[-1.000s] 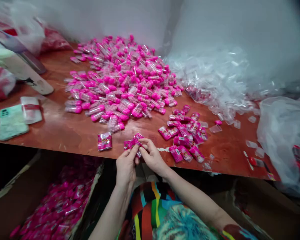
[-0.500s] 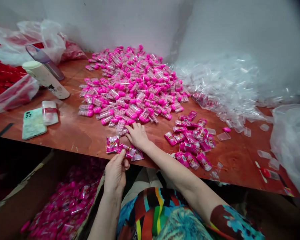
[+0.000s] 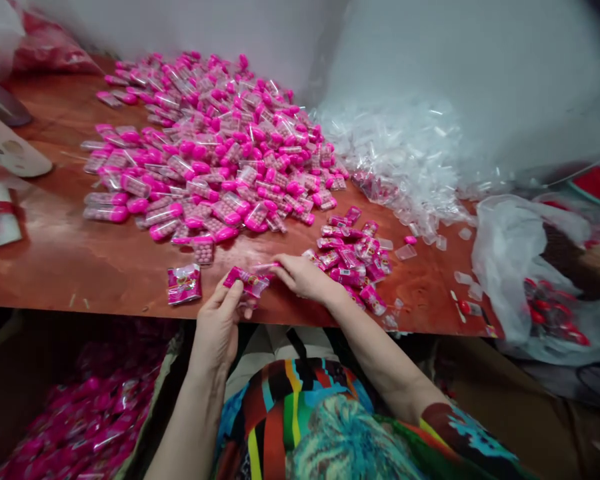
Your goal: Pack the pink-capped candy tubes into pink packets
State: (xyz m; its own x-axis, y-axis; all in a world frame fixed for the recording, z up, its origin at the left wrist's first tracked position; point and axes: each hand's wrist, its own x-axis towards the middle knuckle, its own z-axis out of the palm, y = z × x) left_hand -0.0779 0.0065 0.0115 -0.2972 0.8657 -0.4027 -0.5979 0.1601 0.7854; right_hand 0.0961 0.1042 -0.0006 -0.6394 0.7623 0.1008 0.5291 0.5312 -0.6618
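My left hand pinches a pink printed packet at the near edge of the reddish wooden table. My right hand is just to its right, fingers closed on a small pink-capped clear tube pointing at the packet; the tube is blurred. Another pink packet lies flat to the left of my left hand. A small heap of pink packets sits right of my right hand. A big pile of pink-capped tubes fills the middle of the table.
A heap of clear plastic sleeves lies at the back right. A white plastic bag with red items sits at the right edge. Below the table on the left, a box holds filled pink packets. A white bottle lies far left.
My right hand has pulled back from the tube pile with a tube and come to the packet. My left hand has lifted a packet off the table edge. The view has shifted right.
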